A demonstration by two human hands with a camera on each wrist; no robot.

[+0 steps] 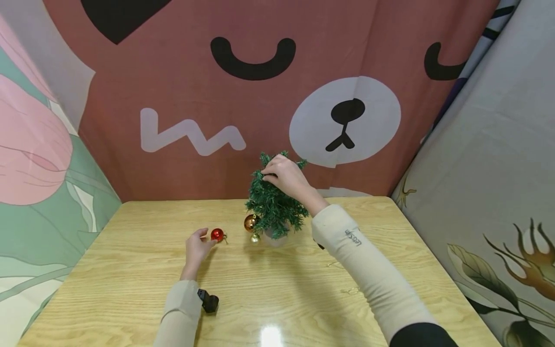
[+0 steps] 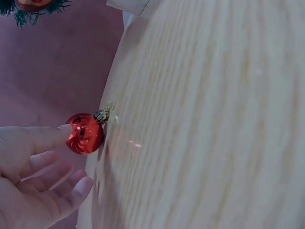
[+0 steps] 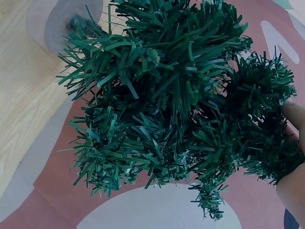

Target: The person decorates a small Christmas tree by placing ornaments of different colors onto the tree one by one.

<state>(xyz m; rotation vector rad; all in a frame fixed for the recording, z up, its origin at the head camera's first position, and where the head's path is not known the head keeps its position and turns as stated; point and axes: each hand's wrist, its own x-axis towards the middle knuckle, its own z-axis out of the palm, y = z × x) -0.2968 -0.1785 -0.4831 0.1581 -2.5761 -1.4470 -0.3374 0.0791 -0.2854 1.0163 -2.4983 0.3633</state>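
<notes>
A small green artificial Christmas tree [image 1: 277,205] stands in a pale pot [image 1: 275,237] near the table's back edge. At its top, the right hand [image 1: 287,176] pinches a branch; in the right wrist view, green branches [image 3: 157,95] hide most of the fingers. A shiny red bauble [image 1: 218,234] with a gold cap lies on the table left of the tree. The left hand [image 1: 198,248] touches it with one fingertip, the other fingers loosely bent and apart from the bauble [image 2: 86,133]. A copper bauble [image 1: 251,222] and a smaller gold bauble [image 1: 255,238] are at the tree's lower left.
The wooden table [image 1: 143,260] carries thin gold loops [image 1: 351,291] on its right side, partly beside the right sleeve. A black device [image 1: 209,301] sits at the left wrist. A printed curtain [image 1: 186,86] hangs right behind the table, with more fabric at both sides.
</notes>
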